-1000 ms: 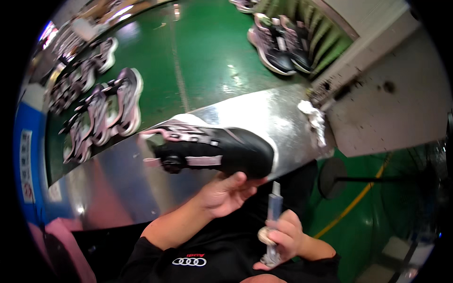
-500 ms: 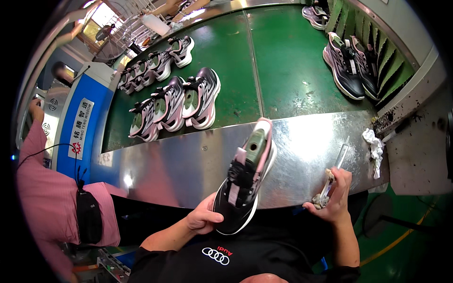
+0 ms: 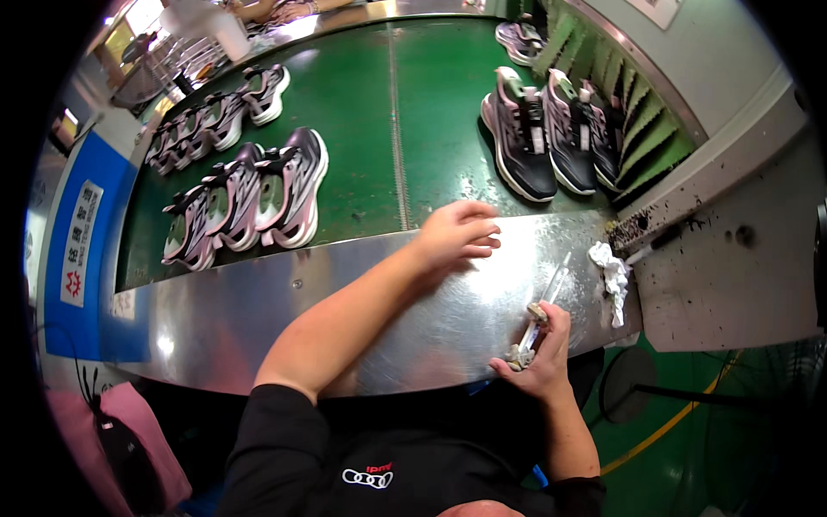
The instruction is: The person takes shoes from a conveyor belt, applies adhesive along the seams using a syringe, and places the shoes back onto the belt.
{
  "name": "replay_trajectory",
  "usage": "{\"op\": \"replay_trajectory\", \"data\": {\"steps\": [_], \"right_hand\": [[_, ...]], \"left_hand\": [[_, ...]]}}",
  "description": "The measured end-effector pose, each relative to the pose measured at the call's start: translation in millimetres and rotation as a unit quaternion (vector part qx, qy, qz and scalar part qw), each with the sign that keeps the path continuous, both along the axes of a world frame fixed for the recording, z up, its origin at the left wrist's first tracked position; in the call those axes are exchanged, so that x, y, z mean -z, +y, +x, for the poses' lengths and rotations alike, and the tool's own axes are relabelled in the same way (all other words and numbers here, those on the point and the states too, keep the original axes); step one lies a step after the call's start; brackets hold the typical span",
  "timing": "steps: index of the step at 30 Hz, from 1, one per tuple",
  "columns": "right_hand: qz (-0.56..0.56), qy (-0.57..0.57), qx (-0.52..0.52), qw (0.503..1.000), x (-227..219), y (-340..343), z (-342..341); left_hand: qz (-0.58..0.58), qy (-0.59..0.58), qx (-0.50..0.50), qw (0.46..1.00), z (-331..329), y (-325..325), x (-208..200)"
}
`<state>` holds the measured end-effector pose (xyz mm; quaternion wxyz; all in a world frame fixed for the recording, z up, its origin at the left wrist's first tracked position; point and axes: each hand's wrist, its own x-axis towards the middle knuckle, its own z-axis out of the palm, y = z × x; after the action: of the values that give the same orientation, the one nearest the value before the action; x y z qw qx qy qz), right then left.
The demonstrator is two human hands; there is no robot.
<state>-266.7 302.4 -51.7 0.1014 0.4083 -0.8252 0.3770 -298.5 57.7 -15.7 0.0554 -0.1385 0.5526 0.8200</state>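
My left hand (image 3: pixel 458 231) is over the metal ledge (image 3: pixel 233 302), empty, with its fingers apart and pointing right. Just beyond it stands a black running shoe (image 3: pixel 519 146) with pink and green parts and a white sole, apart from the hand. Beside that one are two similar shoes, a middle shoe (image 3: pixel 568 142) and a partly hidden right shoe (image 3: pixel 605 153). My right hand (image 3: pixel 547 349), near the ledge's front edge, is closed round a slim clear tool (image 3: pixel 527 334) with a grimy, lumpy surface. A thin clear stem (image 3: pixel 558 274) shows beyond the fingers; whether it belongs to the tool, I cannot tell.
Several pink-and-black shoes (image 3: pixel 291 189) stand in two groups on the green conveyor belt (image 3: pixel 362 103). Green strip flaps (image 3: pixel 650 129) line the opening at right. Crumpled white tissue (image 3: pixel 613 280) lies by the machine wall (image 3: pixel 732 258). Another person's hands (image 3: pixel 293 10) are at the far end.
My left hand has let go of the shoe, which now stands on the belt left of the pair at right. The view has swung right. My right hand keeps its tool.
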Motion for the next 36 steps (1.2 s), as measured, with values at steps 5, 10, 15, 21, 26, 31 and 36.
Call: {"op": "replay_trajectory", "data": {"steps": [5,10,15,21,26,31,36], "right_hand": [[-0.011,0.038,0.016,0.999,-6,9,-6],[-0.025,0.060,-0.004,0.998,-9,0,-6],[-0.001,0.065,0.013,0.998,-6,6,-2],[0.000,0.069,0.020,0.997,-9,1,-3],[0.008,0.049,-0.006,0.999,-7,4,-7],[-0.015,-0.057,-0.004,0.998,-4,18,0],[-0.114,-0.288,-0.008,0.951,-6,39,8]], "left_hand": [[-0.182,0.121,-0.077,0.973,103,-62,11],[-0.254,0.059,-0.324,0.909,206,-170,43],[-0.312,0.002,-0.298,0.902,127,-174,42],[-0.300,0.103,-0.316,0.894,103,-187,12],[-0.240,0.046,-0.258,0.935,182,-171,-2],[-0.598,0.164,-0.124,0.775,226,-74,1],[-0.128,0.052,-0.186,0.973,227,-84,2]]}}
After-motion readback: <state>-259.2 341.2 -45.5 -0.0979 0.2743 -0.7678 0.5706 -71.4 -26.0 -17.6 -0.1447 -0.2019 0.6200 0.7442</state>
